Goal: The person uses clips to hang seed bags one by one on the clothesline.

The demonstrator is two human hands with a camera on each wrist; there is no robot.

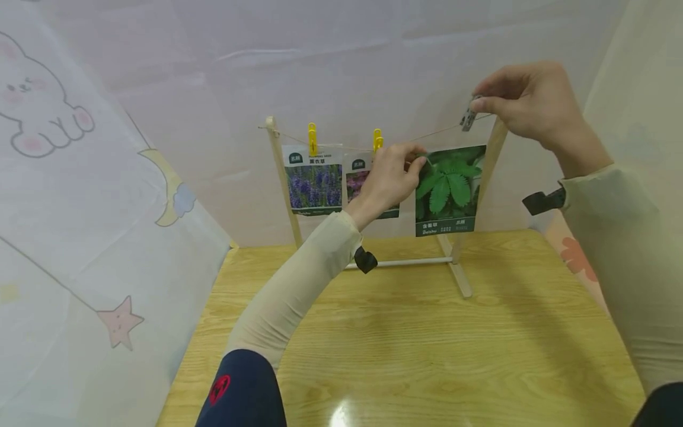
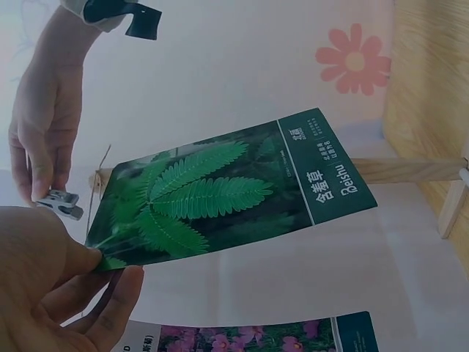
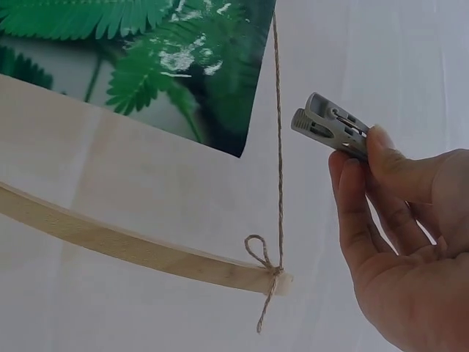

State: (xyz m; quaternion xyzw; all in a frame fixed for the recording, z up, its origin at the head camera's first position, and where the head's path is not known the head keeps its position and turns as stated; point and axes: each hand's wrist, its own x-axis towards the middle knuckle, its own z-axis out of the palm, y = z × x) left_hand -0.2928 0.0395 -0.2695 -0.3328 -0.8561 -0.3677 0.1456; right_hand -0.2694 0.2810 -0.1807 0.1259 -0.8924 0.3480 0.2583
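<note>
Between thumb and fingers, my left hand (image 1: 388, 178) pinches the upper left corner of a seed packet (image 1: 450, 193) with green fern-like leaves. The packet's top edge lies close to the twine (image 1: 437, 131); from the head view I cannot tell if they touch. My right hand (image 1: 539, 104) pinches a grey clothespin (image 3: 333, 125) above the packet's right side, near the twine. In the right wrist view the clothespin is apart from both twine and packet. Two more packets, one with purple flowers (image 1: 315, 187) and one with pink flowers (image 2: 249, 339), hang to the left.
Yellow clothespins (image 1: 312, 139) grip the twine over the hanging packets. A wooden frame (image 1: 281, 172) carries the twine, with a white crossbar (image 1: 405, 262) low down. It stands on a wood-grain table (image 1: 405, 344) before a pale cloth backdrop (image 1: 224, 95).
</note>
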